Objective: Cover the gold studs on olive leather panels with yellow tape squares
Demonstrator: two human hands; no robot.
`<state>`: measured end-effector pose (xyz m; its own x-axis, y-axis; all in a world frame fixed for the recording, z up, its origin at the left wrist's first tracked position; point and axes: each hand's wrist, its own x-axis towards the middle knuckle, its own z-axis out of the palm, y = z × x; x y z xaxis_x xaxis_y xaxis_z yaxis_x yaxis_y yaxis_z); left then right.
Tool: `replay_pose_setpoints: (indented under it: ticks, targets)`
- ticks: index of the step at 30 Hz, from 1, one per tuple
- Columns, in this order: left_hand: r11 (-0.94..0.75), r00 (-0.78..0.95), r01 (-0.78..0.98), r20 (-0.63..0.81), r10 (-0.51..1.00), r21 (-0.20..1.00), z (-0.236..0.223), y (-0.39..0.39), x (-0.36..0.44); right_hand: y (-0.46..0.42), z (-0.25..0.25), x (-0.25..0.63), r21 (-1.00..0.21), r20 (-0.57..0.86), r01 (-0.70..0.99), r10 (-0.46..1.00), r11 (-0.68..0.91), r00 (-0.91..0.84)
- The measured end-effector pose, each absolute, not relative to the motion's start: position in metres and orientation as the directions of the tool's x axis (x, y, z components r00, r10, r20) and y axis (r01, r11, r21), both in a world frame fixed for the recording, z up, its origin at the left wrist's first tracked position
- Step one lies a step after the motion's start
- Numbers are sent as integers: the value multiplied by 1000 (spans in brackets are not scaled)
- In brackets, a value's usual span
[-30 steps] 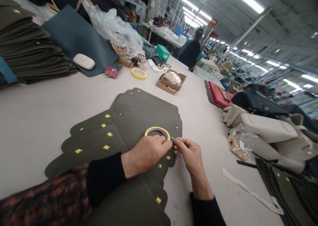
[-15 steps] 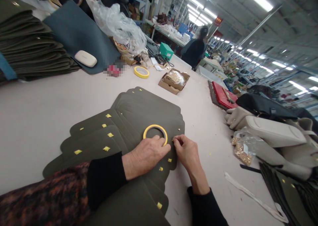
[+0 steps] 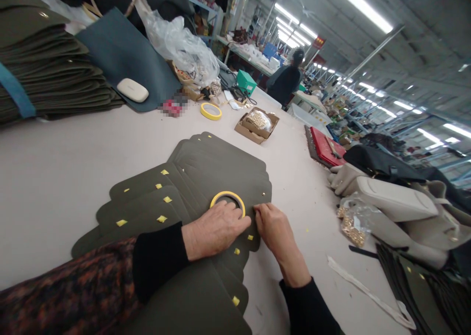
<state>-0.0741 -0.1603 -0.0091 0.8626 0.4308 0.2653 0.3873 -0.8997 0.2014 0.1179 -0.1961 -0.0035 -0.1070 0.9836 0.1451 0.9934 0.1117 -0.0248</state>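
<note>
I am watching the left hand (image 3: 218,228) resting on the fanned olive panels (image 3: 224,161), its fingers curling over the near rim of a roll of yellow tape (image 3: 227,193) and gripping it there. The roll is sitting on the panels, toward their right side. Just to its right, the right hand (image 3: 276,229) is bending its fingers in at the panels' right edge; I cannot tell whether the tips are pinching something or only pressing, since the hand is hiding the spot. A small metal stud (image 3: 263,194) is showing just beyond those fingertips. Yellow tape pieces (image 3: 162,219) are dotting the panels on the left and right.

On the far side of the pale table (image 3: 301,193), I am seeing a second tape roll (image 3: 211,118) lying flat, with an open cardboard box (image 3: 248,131) to its right holding gold-coloured parts (image 3: 258,119). At far left, a stack of olive pieces (image 3: 55,80) is standing beside a dark blue sheet (image 3: 121,45), on which a white case (image 3: 133,90) is lying. To the right, a clear bag of gold pieces (image 3: 353,227) is leaning near a pale handbag (image 3: 395,193), and a white strip (image 3: 356,283) is lying nearer. In the far background, a person in dark clothing (image 3: 285,82) is showing.
</note>
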Motion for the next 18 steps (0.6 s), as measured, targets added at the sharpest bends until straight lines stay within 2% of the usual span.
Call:
replay_pose_setpoints:
  ticks: [2, 7, 9, 12, 14, 18]
  targets:
    - [-899, 864, 371, 269, 426, 233, -7, -159, -75, -186, -1, 116, -53, 80, 998, 997, 12, -8]
    - [-884, 852, 354, 284, 439, 304, -2, -156, -79, -176, 13, 112, -212, -58, 962, 985, -172, 163]
    - [-878, 840, 352, 304, 449, 325, -1, -154, -81, -184, 18, 110, -262, -123, 945, 978, -195, 167]
    - [-858, 809, 350, 340, 480, 377, 1, -151, -84, -205, 21, 107, -343, -216, 926, 973, -157, 85]
    - [-840, 788, 339, 360, 500, 424, 3, -150, -86, -219, 19, 107, -437, -165, 888, 983, -142, 77]
    - [-828, 760, 245, 430, 487, 504, 1, -149, -86, -235, 12, 103, -673, 150, 739, 973, -30, 177]
